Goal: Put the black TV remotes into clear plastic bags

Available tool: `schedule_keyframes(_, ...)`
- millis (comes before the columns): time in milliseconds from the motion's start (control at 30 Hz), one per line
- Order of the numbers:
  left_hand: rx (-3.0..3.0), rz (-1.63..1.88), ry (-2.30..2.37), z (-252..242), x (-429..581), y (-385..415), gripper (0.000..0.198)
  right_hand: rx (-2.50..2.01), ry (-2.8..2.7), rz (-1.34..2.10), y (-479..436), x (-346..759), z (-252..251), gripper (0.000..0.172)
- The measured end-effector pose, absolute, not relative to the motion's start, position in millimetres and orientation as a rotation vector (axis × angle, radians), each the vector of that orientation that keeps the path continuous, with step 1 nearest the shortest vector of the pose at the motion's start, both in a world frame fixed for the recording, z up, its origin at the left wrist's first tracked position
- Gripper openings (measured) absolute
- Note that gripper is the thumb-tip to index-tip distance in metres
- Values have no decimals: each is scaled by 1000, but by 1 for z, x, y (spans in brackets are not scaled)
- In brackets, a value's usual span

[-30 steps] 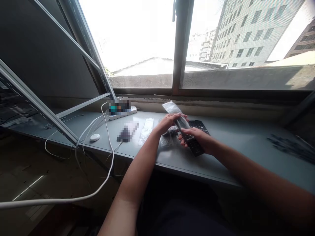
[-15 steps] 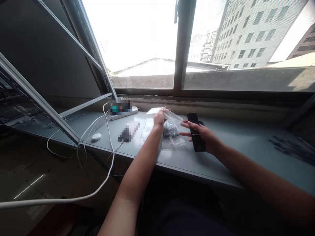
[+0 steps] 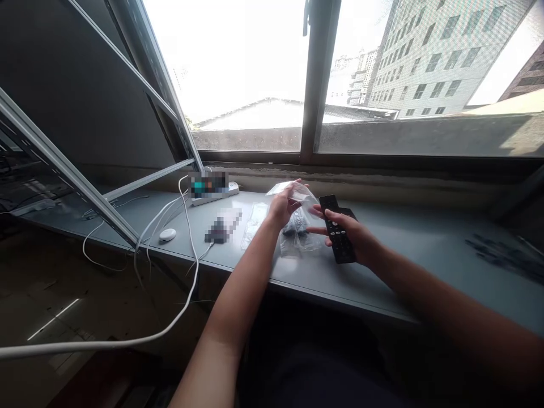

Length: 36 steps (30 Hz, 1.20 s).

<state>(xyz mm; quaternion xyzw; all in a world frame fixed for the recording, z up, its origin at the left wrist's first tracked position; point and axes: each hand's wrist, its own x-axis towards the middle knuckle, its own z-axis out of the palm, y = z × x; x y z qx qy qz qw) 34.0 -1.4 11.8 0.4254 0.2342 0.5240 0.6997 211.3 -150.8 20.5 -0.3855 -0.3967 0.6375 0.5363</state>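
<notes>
My left hand (image 3: pixel 284 208) is closed on a clear plastic bag (image 3: pixel 305 195), raised just above the table. In my right hand (image 3: pixel 359 235) is a black remote control (image 3: pixel 342 250), tilted upright with its buttons facing me. My right thumb lies over its face, and some fingers stretch left toward the bag. Below the raised bag, a clear packet with a grey bundle inside (image 3: pixel 294 224) rests between my hands. Behind the remote is a dark object (image 3: pixel 348 212), mostly hidden. Left of my left wrist lies another clear plastic packet (image 3: pixel 254 226).
A blurred-out item (image 3: pixel 221 228) with a cable lies on the grey table (image 3: pixel 408 249). Farther left are a white round device (image 3: pixel 167 234), a power strip (image 3: pixel 232 190) and a looping white cable (image 3: pixel 193 238). Dark items (image 3: pixel 501 258) lie at right. A metal frame (image 3: pixel 85 181) stands left.
My left hand has moved slightly right with the bag, closer to the remote. The remote stays in my right hand, almost unmoved.
</notes>
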Motion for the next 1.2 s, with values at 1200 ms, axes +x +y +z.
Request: schedule_keyframes(1200,432,1527,527,20,14,9,43,-907,-1022,1532,-155,208,23,27)
